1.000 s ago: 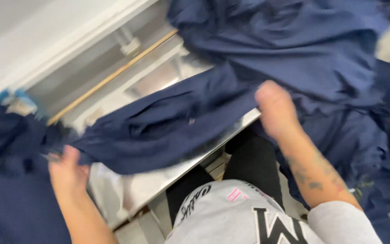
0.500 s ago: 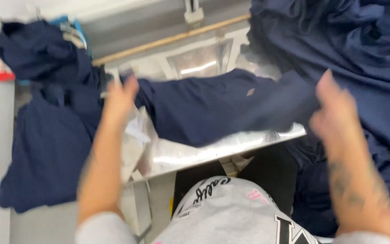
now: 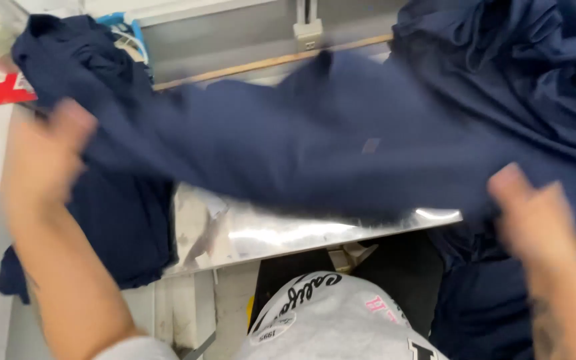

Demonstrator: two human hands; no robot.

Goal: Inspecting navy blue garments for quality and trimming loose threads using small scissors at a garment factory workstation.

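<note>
A dark navy garment (image 3: 315, 147) is stretched wide across a shiny metal platen (image 3: 288, 230). My left hand (image 3: 48, 157) grips its left edge, blurred by motion. At the lower right my right hand (image 3: 535, 213) holds the garment's right side. The cloth covers most of the platen, and only the platen's front strip shows.
More navy garments are heaped at the right (image 3: 521, 60) and hang at the left (image 3: 115, 220). A wooden bar (image 3: 261, 63) and a grey metal frame (image 3: 235, 33) run behind. A red object (image 3: 5, 87) sits at the far left. My grey printed shirt (image 3: 328, 320) is below.
The garment has gone from a bunched strip to spread flat across the platen. Both my hands have moved apart, pulling it wide.
</note>
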